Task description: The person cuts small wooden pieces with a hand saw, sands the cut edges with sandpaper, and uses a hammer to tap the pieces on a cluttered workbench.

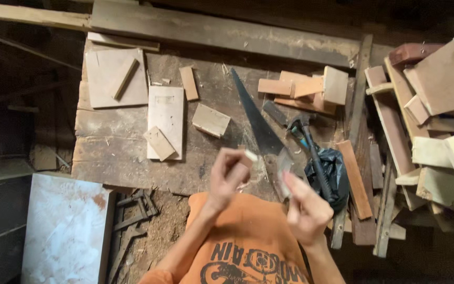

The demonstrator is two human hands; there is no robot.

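1. Worn grey-brown wooden workbench (pixel 111 142), rough and scratched, sawdust on top. Dim workshop; dirt floor with shavings below the front edge.
2. Long weathered plank (pixel 222 32) runs along the bench at 12 o'clock.
3. Left hand (pixel 227 176), raised over the bench front, fingers curled and pinched on a small pale wooden piece (pixel 250 155) at the fingertips.
4. Right hand (pixel 306 208) at 5 o'clock of the left hand, close but apart; fingers pinch a small pale blurred bit (pixel 285 167), material cannot tell.
5. Hand saw with dark triangular steel blade (pixel 256 118) lies flat at 12 o'clock of the hands, tip pointing away.
6. Black-handled hammer (pixel 311 152) at 2 o'clock of the right hand, lying across a crumpled black plastic bag (pixel 337 171).
7. Flat pale rectangular board (pixel 166 118) at 10 o'clock of the left hand, a small offcut on it; square light plywood panel (pixel 114 79) further at 10 o'clock.
8. Heap of mixed wooden offcuts (pixel 426 115), blocks and strips, at 3 o'clock.
9. White stained slab (pixel 66 231) at 8 o'clock, below bench level.
10. Orange printed shirt (pixel 248 236) at 6 o'clock.
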